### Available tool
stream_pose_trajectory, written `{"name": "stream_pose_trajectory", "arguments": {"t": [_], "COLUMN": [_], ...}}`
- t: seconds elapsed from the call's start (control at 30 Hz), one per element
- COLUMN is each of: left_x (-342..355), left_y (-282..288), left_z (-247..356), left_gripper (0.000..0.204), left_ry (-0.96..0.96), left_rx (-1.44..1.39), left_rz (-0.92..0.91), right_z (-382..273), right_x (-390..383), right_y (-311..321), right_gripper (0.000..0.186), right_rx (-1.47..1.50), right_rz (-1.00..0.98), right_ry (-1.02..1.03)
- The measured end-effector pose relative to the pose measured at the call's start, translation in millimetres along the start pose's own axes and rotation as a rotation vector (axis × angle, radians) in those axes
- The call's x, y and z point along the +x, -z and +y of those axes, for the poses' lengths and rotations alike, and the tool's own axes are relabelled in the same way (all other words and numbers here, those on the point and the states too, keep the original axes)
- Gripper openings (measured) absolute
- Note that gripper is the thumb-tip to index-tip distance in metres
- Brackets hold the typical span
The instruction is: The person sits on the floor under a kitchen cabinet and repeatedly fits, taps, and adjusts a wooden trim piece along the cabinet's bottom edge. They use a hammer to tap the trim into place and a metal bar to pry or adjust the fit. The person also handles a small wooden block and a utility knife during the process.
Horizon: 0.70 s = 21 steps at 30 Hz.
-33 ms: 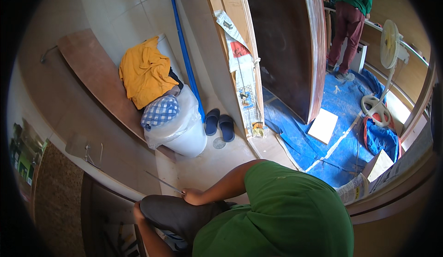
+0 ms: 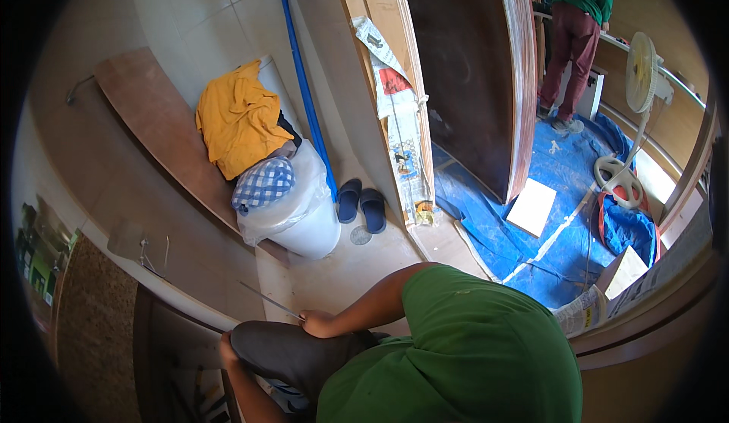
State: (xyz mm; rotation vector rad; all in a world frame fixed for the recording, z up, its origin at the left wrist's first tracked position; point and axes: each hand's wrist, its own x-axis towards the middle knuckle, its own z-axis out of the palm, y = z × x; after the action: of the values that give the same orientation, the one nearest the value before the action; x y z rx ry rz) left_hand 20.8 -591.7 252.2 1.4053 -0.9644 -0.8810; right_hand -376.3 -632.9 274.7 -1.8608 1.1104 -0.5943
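Note:
My right hand (image 2: 319, 324) is closed around the near end of a thin grey metal rod (image 2: 269, 300) and rests by my dark-trousered knee (image 2: 281, 355). The rod slants up and left from the fist, and its kind cannot be made out. At the other side of the knee is my left hand (image 2: 226, 345), touching the trouser leg. Its fingers are mostly hidden behind the leg. A green sleeve (image 2: 448, 301) covers my right shoulder.
A white bin (image 2: 304, 229) with plastic bag, checked cloth and yellow shirt (image 2: 239, 115) stands ahead, dark slippers (image 2: 361, 206) beside it. A brown board (image 2: 156, 119) leans left. Rightward are a dark door panel (image 2: 471, 66), blue sheeting (image 2: 554, 165), a fan (image 2: 642, 74) and a person (image 2: 577, 36).

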Motion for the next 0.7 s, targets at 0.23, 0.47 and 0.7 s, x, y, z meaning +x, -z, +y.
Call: {"name": "stream_pose_trajectory", "arguments": {"t": [0.23, 0.47, 0.7], "left_x": [13.1, 31.4, 19.2], "left_y": [-5.8, 11.3, -2.8], "left_z": [-2.7, -28.8, -10.8], "left_gripper": [0.043, 0.041, 0.040], "left_ry": [0.054, 0.117, 0.110], "left_rx": [-0.061, -0.038, -0.135], "left_rz": [0.030, 0.053, 0.021], "right_z": [-0.4, -6.6, -8.2], "right_x": [5.6, 1.7, 1.5], "right_y": [9.9, 16.7, 19.6], "right_gripper": [0.027, 0.033, 0.033], "right_rx": [0.001, 0.010, -0.006], "right_rz": [-0.039, -0.081, -0.095], "right_ry": [-0.036, -0.062, -0.070]}}
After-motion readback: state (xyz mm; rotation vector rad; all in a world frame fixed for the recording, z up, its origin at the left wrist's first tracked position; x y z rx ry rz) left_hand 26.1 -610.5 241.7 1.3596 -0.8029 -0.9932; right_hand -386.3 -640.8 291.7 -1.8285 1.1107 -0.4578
